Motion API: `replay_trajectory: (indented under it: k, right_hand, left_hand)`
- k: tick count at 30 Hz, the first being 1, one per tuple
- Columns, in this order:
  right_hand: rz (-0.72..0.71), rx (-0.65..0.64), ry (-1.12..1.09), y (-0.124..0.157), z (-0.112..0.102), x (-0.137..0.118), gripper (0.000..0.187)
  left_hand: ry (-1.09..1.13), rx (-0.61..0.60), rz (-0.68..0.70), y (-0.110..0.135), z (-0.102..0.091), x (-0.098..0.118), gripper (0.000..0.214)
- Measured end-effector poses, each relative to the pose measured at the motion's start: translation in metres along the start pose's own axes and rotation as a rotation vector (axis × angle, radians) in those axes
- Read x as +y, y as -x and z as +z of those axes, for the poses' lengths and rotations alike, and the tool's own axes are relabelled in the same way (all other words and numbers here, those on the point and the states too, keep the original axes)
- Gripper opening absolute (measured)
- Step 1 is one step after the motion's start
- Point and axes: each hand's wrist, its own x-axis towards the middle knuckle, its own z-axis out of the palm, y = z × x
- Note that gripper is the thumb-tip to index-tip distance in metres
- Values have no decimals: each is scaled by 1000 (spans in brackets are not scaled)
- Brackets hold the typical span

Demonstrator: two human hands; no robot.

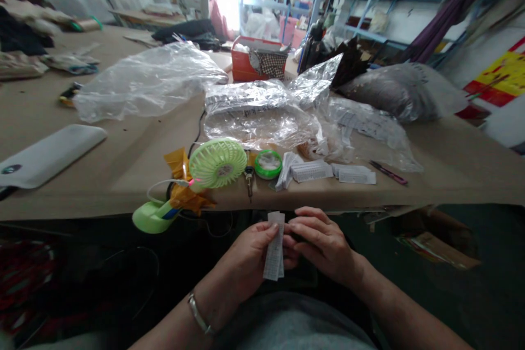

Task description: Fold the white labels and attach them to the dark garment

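My left hand (252, 249) is closed on a few narrow white printed labels (274, 254), the thumb pressing on their upper part. The labels overlap slightly and hang just in front of the table edge, over my lap. Close on their right is my right hand (322, 238), fingers loosely curved and apart, with no object visible in it; its fingertips come near the left hand's fingers. On the table beyond lie stacks of similar labels (312, 171), beside a green round tub (268, 164) with whitish contents.
A green fan (218, 164) leans at the front edge near a small screwdriver-like tool (249, 180). Clear plastic bags (262, 115) spread across the middle. A dark pink-handled cutter (389, 173) lies right, a white flat device (53, 153) left, an orange box (246, 65) behind.
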Motion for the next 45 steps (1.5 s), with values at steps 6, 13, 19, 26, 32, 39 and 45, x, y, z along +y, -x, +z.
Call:
replay_trajectory:
  k: [6,13,19,26,32,39,45]
  right_hand:
    - [378,145,692,24,-45,59,50]
    - [409,48,806,53,-57,82,31]
    - [342,209,583,56,-69,88,17]
    - [339,409,272,27,-40,49,13]
    - [24,145,-80,-8,13,-11,17]
    - [-125,11,2,-14,31,-20,15]
    - [-109,-68,49,-13,29,-22,16]
  left_hand:
    - [-41,50,-31,-2,-5,-2,17]
    - [-41,80,-49,-3,-4,-4,15]
    - [-49,96,-45,-2,-3,-2,15]
    - [-23,64,-34,-3,1,-5,14]
    - [19,-8,36,-3,4,-3,13]
    - [129,35,79,-2,-1,-2,6]
    - [167,42,92,-3,-1,-2,6]
